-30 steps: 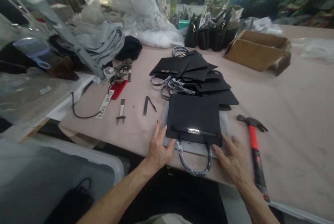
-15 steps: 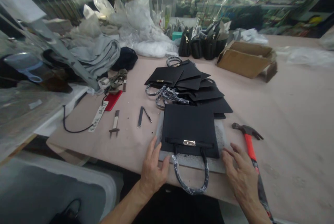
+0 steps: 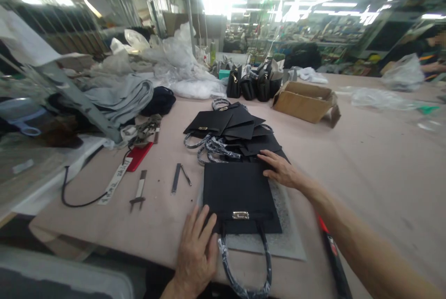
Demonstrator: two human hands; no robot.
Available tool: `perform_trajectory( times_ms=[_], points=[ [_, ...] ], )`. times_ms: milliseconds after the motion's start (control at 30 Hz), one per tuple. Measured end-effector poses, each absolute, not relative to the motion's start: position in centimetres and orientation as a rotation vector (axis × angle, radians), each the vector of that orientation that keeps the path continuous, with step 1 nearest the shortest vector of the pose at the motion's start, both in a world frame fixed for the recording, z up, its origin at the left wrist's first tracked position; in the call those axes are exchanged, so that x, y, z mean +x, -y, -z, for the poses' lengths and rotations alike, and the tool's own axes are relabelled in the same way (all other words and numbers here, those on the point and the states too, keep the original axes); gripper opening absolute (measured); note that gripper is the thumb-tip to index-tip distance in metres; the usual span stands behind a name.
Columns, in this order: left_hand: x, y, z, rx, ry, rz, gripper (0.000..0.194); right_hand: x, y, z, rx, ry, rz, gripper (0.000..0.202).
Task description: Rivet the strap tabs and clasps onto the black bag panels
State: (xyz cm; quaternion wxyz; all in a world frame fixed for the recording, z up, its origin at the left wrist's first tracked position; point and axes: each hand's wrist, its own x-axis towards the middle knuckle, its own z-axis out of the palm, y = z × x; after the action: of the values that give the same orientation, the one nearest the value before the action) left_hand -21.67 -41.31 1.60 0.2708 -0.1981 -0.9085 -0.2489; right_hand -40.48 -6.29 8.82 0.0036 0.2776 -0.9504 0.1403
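A flat black handbag panel (image 3: 237, 190) lies on a grey board (image 3: 291, 238) at the table's front. It carries a silver clasp (image 3: 240, 215) and a plastic-wrapped handle (image 3: 266, 262) that points toward me. My left hand (image 3: 198, 245) rests at the panel's lower left corner, fingers stretched out. My right hand (image 3: 280, 169) reaches over the panel's upper right corner, fingers extended toward the pile of similar black panels (image 3: 240, 120) behind. Whether it touches the pile or only the near panel I cannot tell. Under my right forearm, the hammer (image 3: 331, 248) is partly hidden.
A steel divider (image 3: 139, 191), a dark strip (image 3: 176, 178) and a pen-like tool (image 3: 186, 174) lie left of the board. Farther back are a cardboard box (image 3: 303, 101), several black bags (image 3: 249, 85) and heaped plastic wrap (image 3: 181, 64). A grey bin (image 3: 62, 276) stands lower left.
My right hand has moved from the board's right edge up to the panel's far right corner, its forearm now over the hammer. The view has tilted up; my left hand stays by the lower left corner.
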Motion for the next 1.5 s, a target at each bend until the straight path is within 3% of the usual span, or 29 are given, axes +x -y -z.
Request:
perform_trajectory(
  times_ms=[200,433,633,833,967,1133,1500],
  points=[
    [-21.7,41.1,-1.5,-0.507,2.387,0.738,0.047,-40.5,4.8,-9.0,0.968,2.974,-0.546,0.081],
    [-21.7,41.2,-1.1,-0.539,2.395,0.729,0.05,-40.8,3.0,-6.4,0.797,2.897,-0.487,0.058],
    [-21.8,41.3,-0.8,-0.566,2.38,0.727,0.05,-41.2,4.0,-5.3,0.592,2.892,-0.412,0.053],
    [-21.7,41.1,-1.4,-0.551,2.377,0.723,0.046,-41.5,6.4,-6.4,0.517,2.879,-0.343,0.06],
    [-21.6,41.2,-2.0,-0.541,2.384,0.774,0.043,-40.7,7.7,-6.6,0.366,2.871,-0.351,0.05],
    [-21.5,41.5,-2.2,-0.518,2.371,0.89,0.038,-37.2,10.0,-7.1,0.178,2.809,-0.424,0.041],
    [-21.4,42.0,-2.5,-0.446,2.368,1.103,0.031,-27.5,18.2,-5.7,0.329,2.824,-0.428,0.044]
  ],
)
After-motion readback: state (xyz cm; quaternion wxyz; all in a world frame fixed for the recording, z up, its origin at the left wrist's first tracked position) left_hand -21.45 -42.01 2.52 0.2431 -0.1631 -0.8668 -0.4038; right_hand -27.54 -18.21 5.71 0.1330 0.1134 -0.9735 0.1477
